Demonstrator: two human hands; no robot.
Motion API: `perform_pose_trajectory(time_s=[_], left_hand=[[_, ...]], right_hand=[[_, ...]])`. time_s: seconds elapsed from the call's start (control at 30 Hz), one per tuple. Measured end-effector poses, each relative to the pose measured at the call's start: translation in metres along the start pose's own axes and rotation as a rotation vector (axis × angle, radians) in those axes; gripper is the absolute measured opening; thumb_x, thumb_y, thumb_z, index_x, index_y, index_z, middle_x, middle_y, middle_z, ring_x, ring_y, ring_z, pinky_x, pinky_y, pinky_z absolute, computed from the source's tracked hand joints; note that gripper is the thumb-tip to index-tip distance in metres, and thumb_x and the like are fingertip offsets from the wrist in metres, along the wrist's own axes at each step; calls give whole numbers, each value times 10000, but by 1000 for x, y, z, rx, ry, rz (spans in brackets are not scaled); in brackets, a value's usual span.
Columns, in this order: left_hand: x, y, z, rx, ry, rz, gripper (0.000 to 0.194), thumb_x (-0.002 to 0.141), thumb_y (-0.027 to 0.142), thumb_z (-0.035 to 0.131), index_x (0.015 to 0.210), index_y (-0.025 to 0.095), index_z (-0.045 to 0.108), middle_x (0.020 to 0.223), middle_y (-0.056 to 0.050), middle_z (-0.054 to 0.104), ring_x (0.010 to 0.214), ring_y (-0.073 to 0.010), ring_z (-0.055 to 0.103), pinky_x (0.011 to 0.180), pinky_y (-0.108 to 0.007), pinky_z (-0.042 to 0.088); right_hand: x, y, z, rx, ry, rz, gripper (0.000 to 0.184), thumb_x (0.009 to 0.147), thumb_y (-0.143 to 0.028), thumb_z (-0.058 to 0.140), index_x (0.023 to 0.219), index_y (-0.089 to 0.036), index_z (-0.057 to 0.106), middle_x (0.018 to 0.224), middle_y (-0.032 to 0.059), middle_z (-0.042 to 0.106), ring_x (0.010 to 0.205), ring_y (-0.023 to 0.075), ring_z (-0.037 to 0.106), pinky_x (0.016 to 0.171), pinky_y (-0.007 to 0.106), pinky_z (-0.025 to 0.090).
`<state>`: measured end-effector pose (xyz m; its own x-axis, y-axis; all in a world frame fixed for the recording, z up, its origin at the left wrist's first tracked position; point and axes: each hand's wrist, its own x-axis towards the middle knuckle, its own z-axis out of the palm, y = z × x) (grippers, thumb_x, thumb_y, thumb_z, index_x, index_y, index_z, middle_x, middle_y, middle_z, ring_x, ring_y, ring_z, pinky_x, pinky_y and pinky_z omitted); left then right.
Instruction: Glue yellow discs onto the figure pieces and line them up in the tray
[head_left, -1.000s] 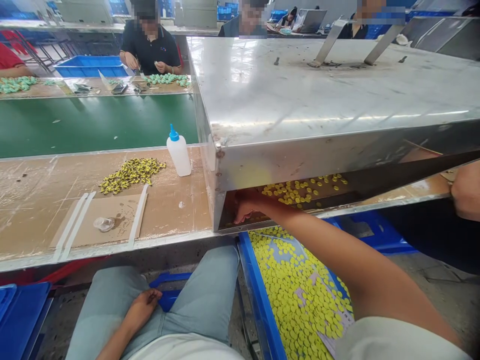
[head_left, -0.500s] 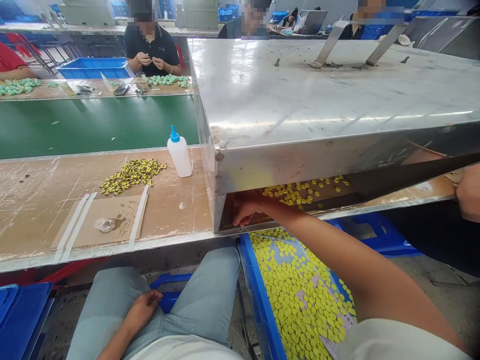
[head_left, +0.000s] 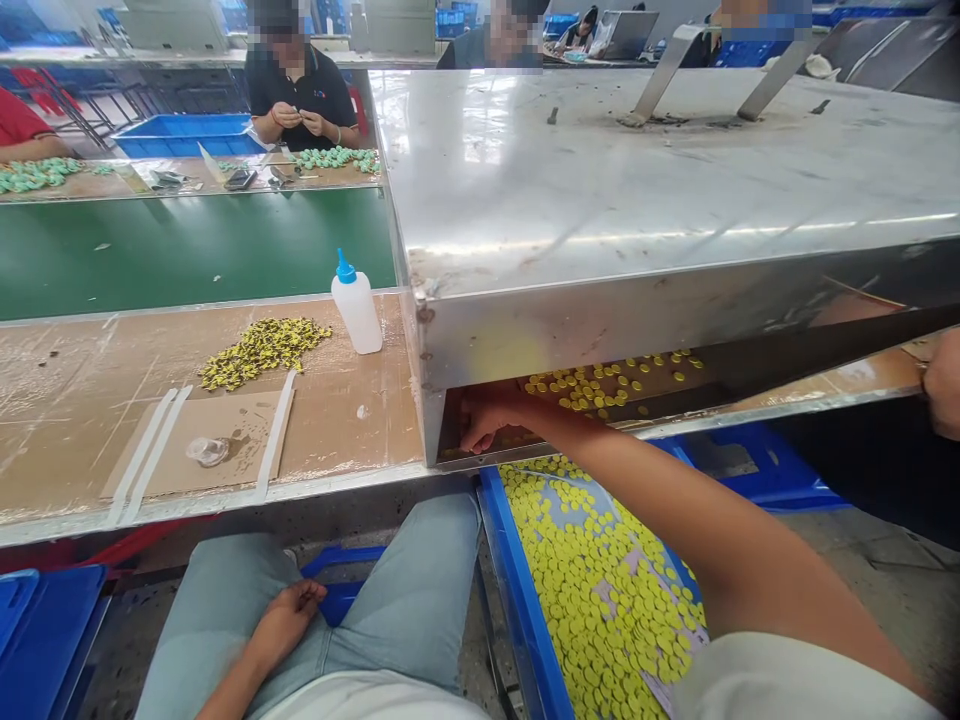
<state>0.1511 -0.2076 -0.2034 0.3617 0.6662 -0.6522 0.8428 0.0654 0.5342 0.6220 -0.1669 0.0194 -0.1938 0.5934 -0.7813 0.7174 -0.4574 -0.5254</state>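
My right hand (head_left: 484, 420) reaches into the low opening of a metal housing (head_left: 525, 345). Its fingers are bent and pressed together in shadow, and whatever they may hold is hidden. Yellow discs (head_left: 592, 385) lie scattered just right of it inside the opening. Below my right forearm stands a blue crate (head_left: 517, 585) full of similar yellow discs (head_left: 611, 610). On my thigh rests my left hand (head_left: 289, 615), its fingers curled together with nothing visible in them.
On the table (head_left: 60, 400) are a heap of small yellow-and-dark pieces (head_left: 262, 352), a blue-capped bottle (head_left: 358, 312) and a clear little dish (head_left: 208, 451) on taped cardboard (head_left: 247, 415). A green belt (head_left: 187, 245) runs behind. Across it, a person (head_left: 300, 95) works; another person's hand (head_left: 943, 385) shows at right.
The view has shifted slightly. My right hand stays inside the housing opening with its fingers bent, and my left hand remains on my thigh.
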Motion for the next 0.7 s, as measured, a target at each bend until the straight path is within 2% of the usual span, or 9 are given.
perform_pose_trajectory(time_s=[0.13,0.3,0.4,0.5,0.7], left_hand=[[-1,1,0,-13,-6,1,192,784,114,518,833,200,683,888,-22,763,908,-185,704,827,-230,500],[0,1,0,-28,-4,0,165,772,156,532,822,207,681,876,-15,764,909,-195,705,826,-243,509],[1,-1,1,-32,0,2,159,759,157,535,813,203,678,862,-25,763,888,-204,703,821,-260,512],[2,-4,1,-38,-2,8,173,752,149,529,819,202,679,869,-26,762,894,-205,703,828,-262,510],[5,-6,2,-45,-10,22,176,773,157,527,829,200,688,874,-32,762,899,-204,705,828,-256,508]], right_hand=[[0,5,3,92,50,-63,205,575,-261,807,634,-144,649,666,11,723,780,180,722,698,214,564],[4,9,3,123,74,-89,202,600,-286,808,661,-151,671,680,19,734,796,197,729,705,224,573],[2,9,-4,77,140,-73,164,678,-305,762,717,-158,698,762,22,754,826,187,725,699,201,550],[-7,7,-10,8,209,-20,241,774,-405,688,774,-165,706,797,32,757,783,172,717,660,200,524],[-29,-4,0,-179,268,133,362,641,-476,820,757,-154,703,543,27,668,586,204,666,601,259,477]])
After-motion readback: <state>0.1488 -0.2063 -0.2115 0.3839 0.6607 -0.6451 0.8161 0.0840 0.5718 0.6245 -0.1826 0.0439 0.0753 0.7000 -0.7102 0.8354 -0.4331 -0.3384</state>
